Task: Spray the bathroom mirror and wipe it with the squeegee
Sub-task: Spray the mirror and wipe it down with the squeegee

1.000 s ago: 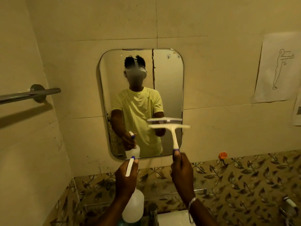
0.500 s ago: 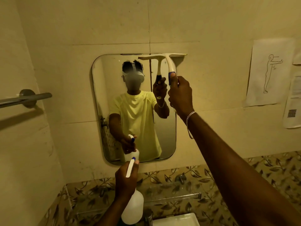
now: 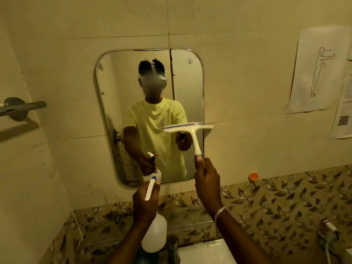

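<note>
**K:** Squeegee [image 3: 188, 128] is down from the mirror's top right corner — half a second back its blade sat along the top edge, arm stretched out. Now the blade is level at mid-height by the right edge, overhanging onto the tile.

**R:** Blade on the glass?

**K:** Can't tell. It's motion-blurred; looks like the tail of a downward stroke on the right strip, my read only.

**R:** Grip?

**K:** Right hand [image 3: 206, 182] is wrapped closed round the lower handle, thumb up along it, blade held horizontal — that gives even pressure across the strip. Left hand [image 3: 145, 204] is clenched round the neck of the spray bottle [image 3: 154, 233], finger along the trigger head, nozzle aimed at the mirror [image 3: 148, 115] near its bottom edge. Bottle hasn't moved in the last second; it's parked low, out of the squeegee's path, ready for a respray.

**R:** Mirror state?

**K:** No droplets or streaks I can make out. Left half shows no sign of being wiped — I'd guess that strip is next.

**R:** Risk?

**K:** Blade overhangs the right edge, could drag water onto the wall.
</note>
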Motion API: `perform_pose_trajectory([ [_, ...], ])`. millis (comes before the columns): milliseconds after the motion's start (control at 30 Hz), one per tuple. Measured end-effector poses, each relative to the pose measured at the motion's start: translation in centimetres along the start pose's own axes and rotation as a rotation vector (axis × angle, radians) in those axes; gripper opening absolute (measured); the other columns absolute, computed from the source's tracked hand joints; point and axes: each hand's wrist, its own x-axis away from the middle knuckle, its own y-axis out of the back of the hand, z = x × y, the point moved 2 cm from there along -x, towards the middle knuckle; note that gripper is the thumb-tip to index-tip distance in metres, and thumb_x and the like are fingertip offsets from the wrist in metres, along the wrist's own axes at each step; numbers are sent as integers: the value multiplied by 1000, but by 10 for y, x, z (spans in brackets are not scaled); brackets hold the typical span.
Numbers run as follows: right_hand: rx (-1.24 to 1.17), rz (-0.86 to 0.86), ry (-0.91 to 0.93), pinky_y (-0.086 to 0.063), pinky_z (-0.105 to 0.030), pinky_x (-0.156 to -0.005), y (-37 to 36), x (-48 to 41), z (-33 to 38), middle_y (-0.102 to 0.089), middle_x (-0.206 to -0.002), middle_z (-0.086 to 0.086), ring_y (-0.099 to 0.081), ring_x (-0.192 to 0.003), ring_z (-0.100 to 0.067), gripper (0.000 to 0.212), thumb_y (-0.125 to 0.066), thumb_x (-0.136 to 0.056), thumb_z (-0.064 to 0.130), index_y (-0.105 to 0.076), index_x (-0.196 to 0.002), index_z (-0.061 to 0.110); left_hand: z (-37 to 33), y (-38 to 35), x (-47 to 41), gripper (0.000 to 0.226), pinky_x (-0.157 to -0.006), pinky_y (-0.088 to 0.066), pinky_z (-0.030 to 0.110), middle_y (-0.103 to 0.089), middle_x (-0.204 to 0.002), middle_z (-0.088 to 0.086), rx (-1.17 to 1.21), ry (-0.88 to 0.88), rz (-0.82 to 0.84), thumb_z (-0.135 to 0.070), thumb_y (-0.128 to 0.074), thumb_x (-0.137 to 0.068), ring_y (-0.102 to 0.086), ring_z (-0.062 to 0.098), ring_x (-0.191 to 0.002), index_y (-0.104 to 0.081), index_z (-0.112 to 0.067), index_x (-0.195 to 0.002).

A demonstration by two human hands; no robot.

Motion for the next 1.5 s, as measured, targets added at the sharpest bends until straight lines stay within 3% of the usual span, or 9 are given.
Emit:
perform_pose_trajectory([
  [100,21,31,-97,-42,-37,-46,1,42,-49,-56,-61,-3,-53,-51,-17,38,-36,-100,55,-56,-86,25,3,5,2,35,-52,-51,12,-68,-65,-1,-39,-41,6,-44,-57,-89,-67,8,-65,-69,-13,-80],
  [233,16,72,-288,-38,-18,-43,1,88,-95,-56,-59,0,-53,-49,-7,46,-36,-90,65,-63,-85,28,7,10,10,34,-54,-56,24,-67,-64,-1,-81,-46,-8,-41,-57,-91,-66,12,-60,-69,-12,-79],
  [467,85,90,-438,-45,-18,-48,7,126,-123,-62,-60,-2,-62,-55,-6,53,-34,-88,65,-66,-89,23,6,22,20,30,-56,-61,36,-69,-66,-2,-93,-35,-11,-39,-58,-92,-68,12,-62,-70,-14,-82],
  [667,-34,34,-263,-44,-38,-48,2,77,-55,-57,-60,-7,-54,-51,-21,45,-37,-94,63,-59,-79,26,-23,37,-3,39,-56,-58,25,-71,-70,3,-60,-60,-68,-41,-58,-90,-68,8,-66,-73,-4,-87],
  [833,-93,37,-98,-48,-50,-45,-7,19,23,-55,-61,-12,-51,-49,-22,37,-40,-103,53,-55,-81,27,-62,47,-46,18,-56,-53,14,-68,-74,-5,-36,-161,-82,-25,-64,-97,-68,1,-75,-73,-9,-96],
  [1000,-144,17,21,-56,-55,-57,-29,-41,111,-66,-75,-8,-65,-66,-35,41,-37,-105,50,-64,-107,19,-89,55,-75,15,-58,-53,13,-68,-73,-6,-21,-221,-138,-24,-64,-98,-67,-1,-73,-72,-11,-96],
  [1167,-143,26,62,-59,-46,-67,-56,-91,188,-68,-83,0,-68,-74,-19,37,-36,-106,41,-60,-113,14,-93,65,-85,20,-60,-50,8,-71,-76,2,-40,-262,-184,-24,-65,-97,-67,4,-70,-74,-6,-95],
  [1300,-201,62,48,-60,-44,-82,-75,-111,225,-67,-113,-13,-67,-96,-28,34,-47,-104,23,-53,-130,2,-91,73,-89,24,-60,-49,6,-69,-75,-3,-67,-272,-184,-27,-64,-97,-66,4,-67,-73,-5,-98],
  [1500,-208,45,24,-51,-27,-65,-107,-102,233,-67,-116,-15,-67,-94,-24,43,-33,-109,36,-50,-132,4,-86,85,-92,40,-63,-48,1,-69,-81,-4,-49,-259,-184,-42,-58,-93,-66,1,-71,-73,-7,-103],
])
